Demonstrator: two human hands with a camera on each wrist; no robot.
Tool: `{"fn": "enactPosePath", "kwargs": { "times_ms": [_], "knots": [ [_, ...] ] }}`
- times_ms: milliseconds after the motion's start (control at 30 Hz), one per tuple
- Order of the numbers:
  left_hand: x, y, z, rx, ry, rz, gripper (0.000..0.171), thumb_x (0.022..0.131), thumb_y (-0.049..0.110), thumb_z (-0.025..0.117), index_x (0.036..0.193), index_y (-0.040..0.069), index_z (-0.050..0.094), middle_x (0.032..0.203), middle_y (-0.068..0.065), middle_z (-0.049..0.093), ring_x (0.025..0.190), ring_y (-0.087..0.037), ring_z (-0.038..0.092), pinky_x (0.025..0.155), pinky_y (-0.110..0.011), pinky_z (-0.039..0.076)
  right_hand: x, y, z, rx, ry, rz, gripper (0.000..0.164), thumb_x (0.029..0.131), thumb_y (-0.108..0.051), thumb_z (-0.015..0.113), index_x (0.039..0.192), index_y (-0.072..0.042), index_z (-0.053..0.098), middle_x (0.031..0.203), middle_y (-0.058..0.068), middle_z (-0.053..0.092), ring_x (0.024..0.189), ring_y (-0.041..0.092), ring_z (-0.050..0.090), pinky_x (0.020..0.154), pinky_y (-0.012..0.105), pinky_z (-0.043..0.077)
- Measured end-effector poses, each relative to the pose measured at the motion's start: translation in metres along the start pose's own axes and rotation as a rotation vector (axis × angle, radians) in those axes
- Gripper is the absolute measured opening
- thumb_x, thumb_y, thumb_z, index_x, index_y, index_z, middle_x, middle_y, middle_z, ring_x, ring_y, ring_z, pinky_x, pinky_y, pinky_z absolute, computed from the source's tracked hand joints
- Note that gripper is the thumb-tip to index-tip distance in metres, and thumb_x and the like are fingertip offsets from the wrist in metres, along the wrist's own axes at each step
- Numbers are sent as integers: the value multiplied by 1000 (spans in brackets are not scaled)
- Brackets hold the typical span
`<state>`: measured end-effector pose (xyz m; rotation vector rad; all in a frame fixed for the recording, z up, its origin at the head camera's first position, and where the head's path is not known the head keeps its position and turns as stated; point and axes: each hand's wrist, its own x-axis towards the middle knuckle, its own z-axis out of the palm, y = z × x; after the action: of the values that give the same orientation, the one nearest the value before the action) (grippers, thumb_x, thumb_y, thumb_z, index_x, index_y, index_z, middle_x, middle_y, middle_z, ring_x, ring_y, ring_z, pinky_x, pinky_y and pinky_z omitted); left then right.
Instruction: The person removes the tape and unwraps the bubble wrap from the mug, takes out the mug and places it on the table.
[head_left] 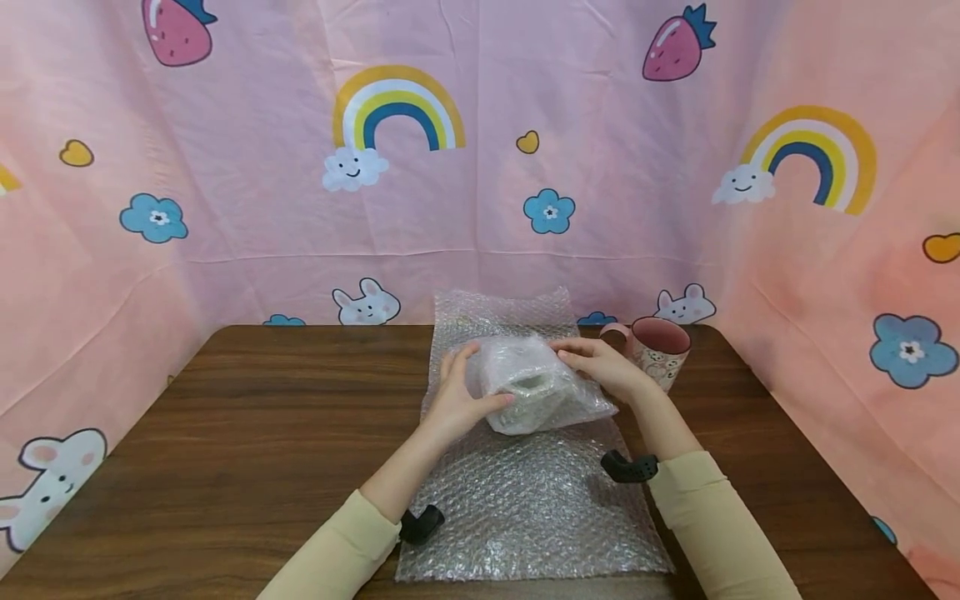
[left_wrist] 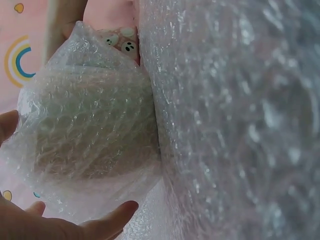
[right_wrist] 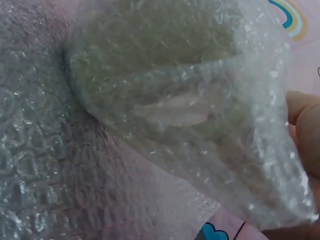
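Observation:
A greenish mug wrapped in bubble wrap point(head_left: 521, 392) sits over a long bubble wrap sheet point(head_left: 532, 508). Through the layers, a handle-like loop shows in the right wrist view point(right_wrist: 175, 112). My left hand point(head_left: 457, 404) holds the bundle's left side, thumb across the front and fingers spread round the back. At its upper right, my right hand point(head_left: 603, 367) grips the wrap, with the fingertips at the top edge. A loose flap of wrap point(head_left: 596, 404) juts out to the right below that hand. In the left wrist view, the wrapped mug point(left_wrist: 95, 125) shows its rounded side.
A pink mug with a face pattern point(head_left: 660, 350) stands at the back right, just behind my right wrist. The wooden table point(head_left: 300, 433) extends to both sides of the sheet. Printed pink cloth point(head_left: 480, 200) hangs around the back and sides.

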<state>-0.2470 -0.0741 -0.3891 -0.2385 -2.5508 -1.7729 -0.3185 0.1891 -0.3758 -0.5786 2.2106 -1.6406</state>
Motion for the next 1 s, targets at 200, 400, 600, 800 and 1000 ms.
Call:
{"fn": "enactPosePath", "kwargs": {
  "times_ms": [200,400,600,800,1000],
  "knots": [
    [0,0,0,4,-23,1,94,75,37,82,150,23,27,157,-17,-2,137,-49,12,99,-67,26,-2,9,5,117,34,5,36,101,-22,52,129,0,54,119,11,57,92,20,60,74,32,51],
    [0,0,0,-7,-34,-2,93,76,34,82,150,23,26,157,-16,-2,138,-48,10,100,-67,25,2,16,6,122,23,-41,27,102,-23,50,119,-3,56,112,9,56,89,19,57,72,30,50],
    [0,-1,0,-14,-49,0,94,77,36,81,151,24,25,157,-13,-3,139,-45,6,101,-66,24,3,15,9,117,47,-113,11,103,-12,45,102,-6,54,103,6,53,83,14,52,68,26,45],
    [0,-1,-1,-20,-46,4,92,78,34,80,151,24,25,157,-14,0,140,-45,5,102,-66,22,0,13,12,32,147,-186,8,101,-4,47,96,0,51,102,6,51,83,14,48,68,25,42],
    [1,-2,-1,-4,-41,5,91,78,33,81,151,23,26,157,-15,0,139,-48,8,101,-68,21,-5,11,16,-80,249,-139,18,100,-11,53,109,4,52,110,15,53,90,17,53,74,27,44]
  ]
}}
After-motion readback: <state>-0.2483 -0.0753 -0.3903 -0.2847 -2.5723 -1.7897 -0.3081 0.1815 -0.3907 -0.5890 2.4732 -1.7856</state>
